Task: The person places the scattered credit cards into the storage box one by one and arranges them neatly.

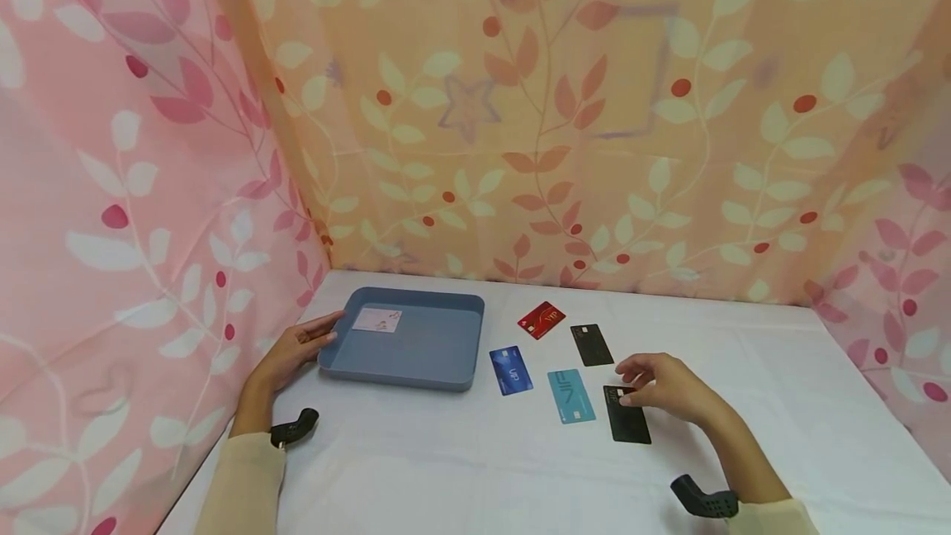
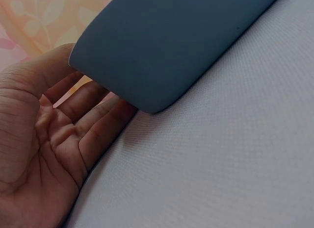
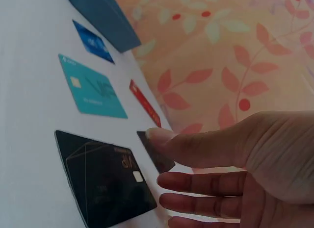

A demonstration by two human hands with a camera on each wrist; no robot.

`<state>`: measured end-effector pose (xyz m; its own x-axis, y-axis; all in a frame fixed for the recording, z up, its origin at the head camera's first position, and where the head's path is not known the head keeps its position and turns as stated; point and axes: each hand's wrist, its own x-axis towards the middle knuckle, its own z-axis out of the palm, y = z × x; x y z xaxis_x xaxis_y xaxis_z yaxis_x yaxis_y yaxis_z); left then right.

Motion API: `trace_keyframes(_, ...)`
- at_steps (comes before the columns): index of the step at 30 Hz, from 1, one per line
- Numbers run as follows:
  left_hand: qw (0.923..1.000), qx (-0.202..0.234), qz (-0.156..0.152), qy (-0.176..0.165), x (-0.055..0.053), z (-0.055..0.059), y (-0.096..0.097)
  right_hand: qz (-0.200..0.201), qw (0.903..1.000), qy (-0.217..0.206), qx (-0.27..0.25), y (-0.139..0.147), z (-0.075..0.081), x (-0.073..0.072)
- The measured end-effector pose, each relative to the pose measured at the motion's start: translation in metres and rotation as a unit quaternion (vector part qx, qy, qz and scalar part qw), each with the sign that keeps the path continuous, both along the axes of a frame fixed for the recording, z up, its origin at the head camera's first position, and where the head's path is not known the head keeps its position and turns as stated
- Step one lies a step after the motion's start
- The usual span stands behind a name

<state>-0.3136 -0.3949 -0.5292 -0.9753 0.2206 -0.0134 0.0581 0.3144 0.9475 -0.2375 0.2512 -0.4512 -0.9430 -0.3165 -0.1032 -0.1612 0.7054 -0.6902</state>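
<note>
At the left of the head view a blue-grey tray (image 1: 401,380) lies on the table, with a pale pink printed card (image 1: 377,320) in its back left corner. My left hand (image 1: 293,353) touches the tray's left side with fingers extended; in the left wrist view its fingertips go out of sight behind the tray wall (image 2: 162,56). My right hand (image 1: 672,386) hovers with loosely bent fingers by a black card (image 1: 628,426), its thumb overlapping that card's top in the head view. Nothing shows between the right thumb and fingers (image 3: 203,206).
Left of the right hand lie a second black card (image 1: 592,345), a teal card (image 1: 571,396), a blue VIP card (image 1: 511,370) and a red VIP card (image 1: 541,319). A white cloth (image 1: 446,469) covers the table. Leaf-patterned curtains (image 1: 490,139) stand behind and at both sides.
</note>
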Motion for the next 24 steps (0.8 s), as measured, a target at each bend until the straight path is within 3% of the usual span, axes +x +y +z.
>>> trace_keyframes(10, 0.9999, -0.014, 0.009, -0.001, 0.002, 0.005, 0.000, 0.038, 0.9953, 0.003, 0.089, -0.001, -0.011, 0.004)
trace_keyframes(24, 1.0000, -0.005, 0.002, -0.003, 0.000, -0.001, 0.001, 0.039, 0.9833, 0.032, 0.175, -0.012, -0.014, 0.009)
